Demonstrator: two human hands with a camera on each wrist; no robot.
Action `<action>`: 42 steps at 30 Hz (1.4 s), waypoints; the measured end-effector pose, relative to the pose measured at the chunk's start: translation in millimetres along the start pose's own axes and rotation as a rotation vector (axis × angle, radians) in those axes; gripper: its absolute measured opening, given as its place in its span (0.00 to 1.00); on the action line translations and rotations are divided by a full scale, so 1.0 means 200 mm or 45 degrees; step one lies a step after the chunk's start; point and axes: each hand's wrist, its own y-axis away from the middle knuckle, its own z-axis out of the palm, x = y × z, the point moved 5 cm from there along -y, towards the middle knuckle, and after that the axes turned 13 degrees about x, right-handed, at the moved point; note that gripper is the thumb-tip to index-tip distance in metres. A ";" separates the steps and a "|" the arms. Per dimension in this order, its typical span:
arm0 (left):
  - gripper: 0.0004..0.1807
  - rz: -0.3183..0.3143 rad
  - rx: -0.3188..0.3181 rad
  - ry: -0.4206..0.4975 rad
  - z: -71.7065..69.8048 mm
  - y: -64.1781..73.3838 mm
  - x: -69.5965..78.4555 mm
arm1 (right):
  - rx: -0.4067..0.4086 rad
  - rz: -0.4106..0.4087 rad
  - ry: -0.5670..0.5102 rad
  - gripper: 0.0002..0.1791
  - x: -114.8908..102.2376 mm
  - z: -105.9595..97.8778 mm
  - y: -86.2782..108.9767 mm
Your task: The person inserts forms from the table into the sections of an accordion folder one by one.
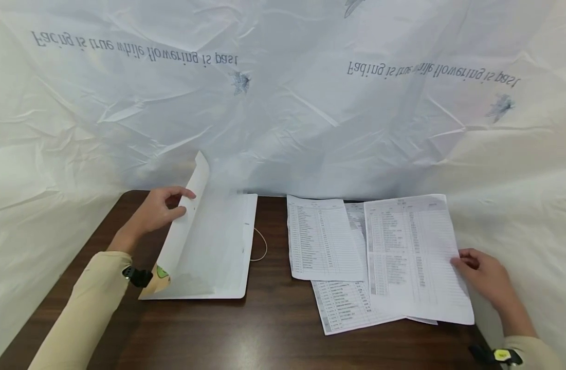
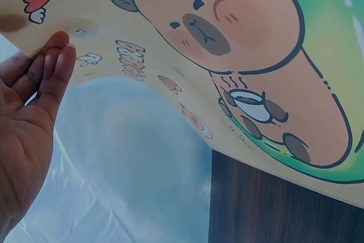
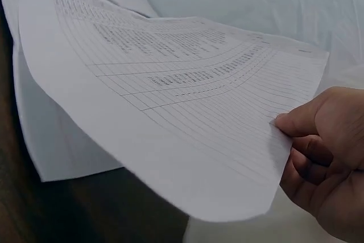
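On the left of the table a folder with a white inside lies spread, its cover lifted along the left side. My left hand pinches that cover's edge between thumb and fingers. The left wrist view shows the cover's outside, a cartoon animal with a cup on tan and green. At the right, my right hand pinches the right edge of a printed sheet, which bends upward in the right wrist view. Under and beside it lie more printed sheets, among them one on the left and a lower one.
A thin elastic cord loops out from the folder's right edge. The dark wooden table ends at a white plastic sheet with printed lettering, hanging behind and at both sides.
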 end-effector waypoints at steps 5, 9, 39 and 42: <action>0.16 0.005 0.006 -0.013 0.00 0.00 -0.01 | 0.033 -0.006 -0.050 0.22 -0.08 -0.05 -0.04; 0.16 0.000 0.004 -0.008 0.00 0.00 -0.01 | 0.050 -0.006 -0.045 0.24 -0.14 -0.08 -0.07; 0.16 -0.037 -0.009 0.010 0.00 0.00 0.00 | 0.126 0.070 -0.334 0.24 -0.55 -0.03 -0.21; 0.16 -0.032 -0.003 0.015 0.00 0.00 -0.01 | 0.122 0.080 -0.361 0.24 -0.59 -0.02 -0.21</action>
